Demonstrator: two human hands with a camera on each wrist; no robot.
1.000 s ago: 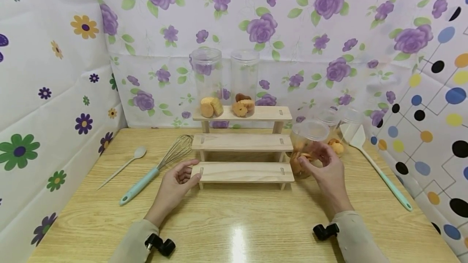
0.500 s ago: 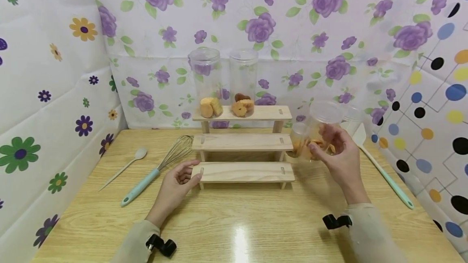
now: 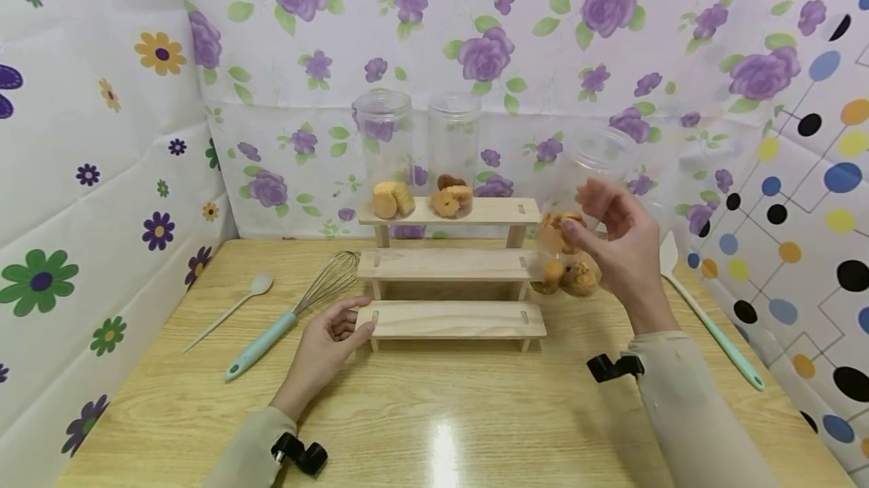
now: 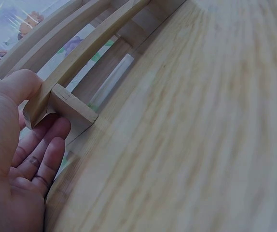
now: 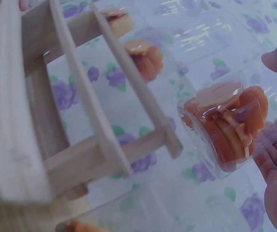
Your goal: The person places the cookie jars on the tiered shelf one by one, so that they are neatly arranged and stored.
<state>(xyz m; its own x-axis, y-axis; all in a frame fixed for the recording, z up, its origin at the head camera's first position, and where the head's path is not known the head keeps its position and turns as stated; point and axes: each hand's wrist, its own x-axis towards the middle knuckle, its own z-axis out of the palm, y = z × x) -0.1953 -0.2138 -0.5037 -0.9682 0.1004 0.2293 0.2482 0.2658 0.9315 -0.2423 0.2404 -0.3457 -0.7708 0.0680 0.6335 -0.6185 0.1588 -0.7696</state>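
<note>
A three-tier wooden stand [image 3: 451, 265] has two clear jars of cookies, one [image 3: 385, 156] at the left of its top tier and one [image 3: 453, 156] beside it. My left hand [image 3: 324, 348] pinches the left end of the lowest tier; in the left wrist view the thumb lies on top and the fingers [image 4: 42, 154] below. My right hand [image 3: 627, 254] grips a clear jar of orange-brown cookies [image 3: 562, 233], raised above the table just right of the stand. In the right wrist view this jar [image 5: 230, 125] hangs beside the stand's tier ends.
Behind and below the raised jar, more cookies in clear jars [image 3: 579, 275] stand at the stand's right. A whisk [image 3: 271, 337] and a pale spoon [image 3: 237, 305] lie to the left; a spatula [image 3: 713, 326] lies at the right. Patterned cloth hangs behind.
My right hand has lifted the jar off the table, first up and to the right, then higher and slightly back left. The left hand has stayed on the stand.
</note>
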